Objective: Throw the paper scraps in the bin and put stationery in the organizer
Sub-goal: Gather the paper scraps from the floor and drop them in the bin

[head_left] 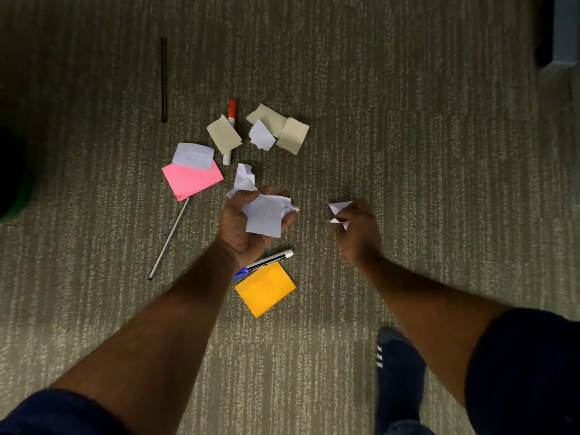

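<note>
Left hand (pixel 241 224) hovers just beyond the orange sticky pad (pixel 265 288), palm up, its grip curled round a bunch of white scraps (pixel 266 218), cupped that way, I'd say, so nothing spills while more is gathered. Right hand (pixel 357 230), off to the right of the pad, pinches one small white scrap (pixel 339 208) in a narrow fingertip grip, likely on its way into the left hand's bunch.

Plenty left on the carpet (pixel 408 120). A crumpled white scrap (pixel 244 177) lies just past the left hand, farther from the pad. Beyond that a beige scrap (pixel 224 135) lies over a red-capped marker (pixel 232 109), and a white piece (pixel 262 135) sits on two more beige pieces (pixel 282 127). Up and left of the pad, another white scrap (pixel 193 156) overlaps a pink sticky pad (pixel 191 180).

Stationery: a blue-capped marker (pixel 270 260) touches the pad's far edge, partly under the left wrist; a grey pencil (pixel 171 237) lies left of the pad; a thin black stick (pixel 163 80) lies far off.

Room to move looks generous, with bare carpet right of the pad. A dark round shape (pixel 12 183) at the far left edge may be the bin; I can't tell. No organizer in view.
</note>
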